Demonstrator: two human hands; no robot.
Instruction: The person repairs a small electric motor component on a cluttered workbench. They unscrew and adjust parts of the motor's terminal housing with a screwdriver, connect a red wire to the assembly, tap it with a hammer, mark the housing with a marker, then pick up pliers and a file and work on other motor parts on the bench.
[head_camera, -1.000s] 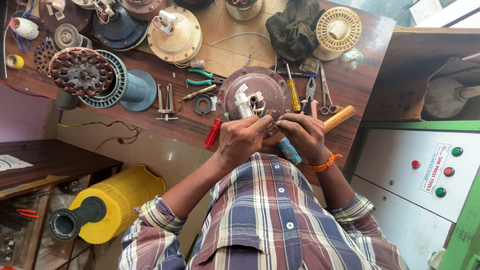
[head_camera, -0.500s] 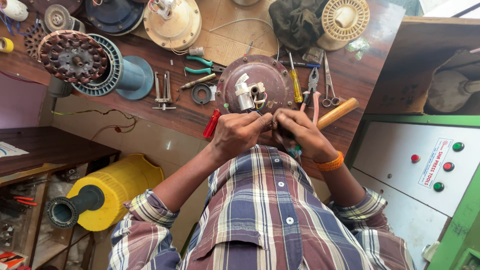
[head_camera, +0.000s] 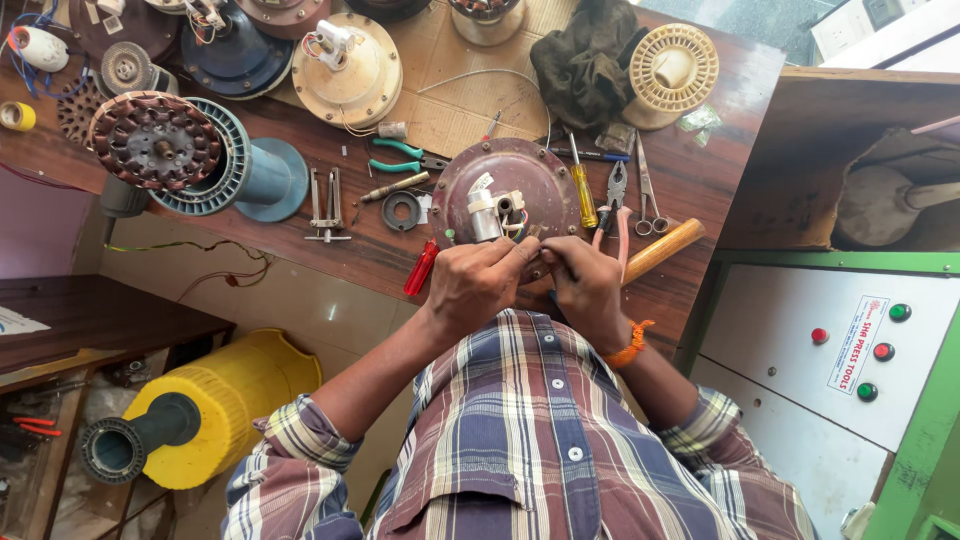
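Head view, looking straight down. Left hand (head_camera: 478, 283) and right hand (head_camera: 585, 285) both curled in tight at the near rim of a round maroon motor housing (head_camera: 500, 190), fingertips meeting over the small wire bundle (head_camera: 520, 228) beside the white capacitor block (head_camera: 485, 215) on top of it. Left fingers pinched closed on the wires; right fingers also closed, but what exactly they pinch is hidden by the knuckles, cannot tell. An orange thread band sits on the right wrist.

Housing lies flat on the wooden bench (head_camera: 300, 235), close to the near edge, touching both hands. Tight on the right: yellow-handled screwdriver (head_camera: 582, 195), pliers (head_camera: 615, 195), scissors (head_camera: 648, 195) and a wooden hammer handle (head_camera: 663, 248) all just beside the right hand. Left side: red screwdriver handle (head_camera: 421, 267) hanging at the bench edge just beside the left hand, black ring (head_camera: 401, 210) and green-handled pliers (head_camera: 400, 155) near. More room left of that, up to a metal puller (head_camera: 327, 205).

Further back: blue spool with a copper-wound stator (head_camera: 155, 140) on it, cream fan cover (head_camera: 345, 70), dark rag (head_camera: 585, 60), cream ribbed disc (head_camera: 675, 65). Below the bench, a yellow drum (head_camera: 205, 415) on a tiled floor. At right, a green-framed cabinet with a white panel (head_camera: 790, 355) carrying red and green buttons.
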